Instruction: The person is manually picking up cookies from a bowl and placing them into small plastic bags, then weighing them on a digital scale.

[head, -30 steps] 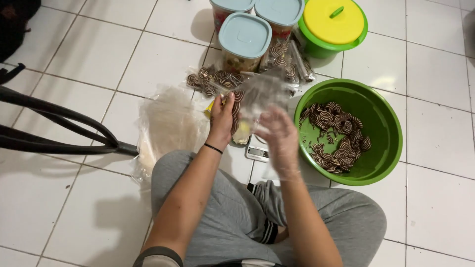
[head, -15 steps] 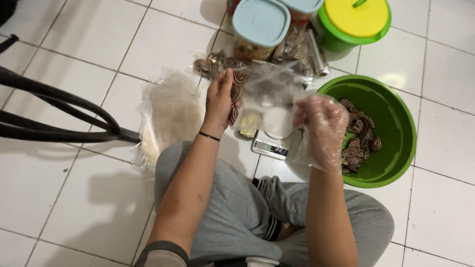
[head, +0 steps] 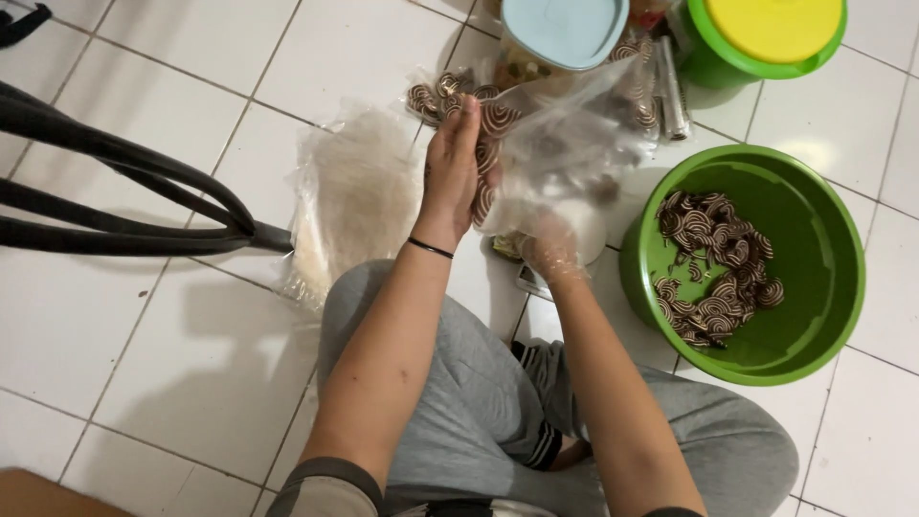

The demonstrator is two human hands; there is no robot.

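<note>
Since half a second ago, my right hand has come back from the side of the green basin and is now low, under the clear plastic bag, close above my knees. My left hand has stayed raised at the left edge of the bag. Nearest to me are my crossed legs in grey trousers on the white tiled floor.

Just beyond them, the right hand wears a thin clear glove. It seems closed on the bottom of the bag, though the plastic blurs the fingers and I cannot be fully sure. The left hand is bare, with a black band on the wrist. Its fingers are together, pinching the bag's edge, and a few brown striped spiral snacks sit against its palm.

To the left lies a flat pile of empty clear bags. To the right stands the green basin with more spiral snacks inside.

Farther away are a pale blue lid on a container and a yellow-lidded green bucket.

I judge the risk to be spilling: the bag is thin and held only at two places, so if one grip slips, snacks may fall on the floor.
</note>
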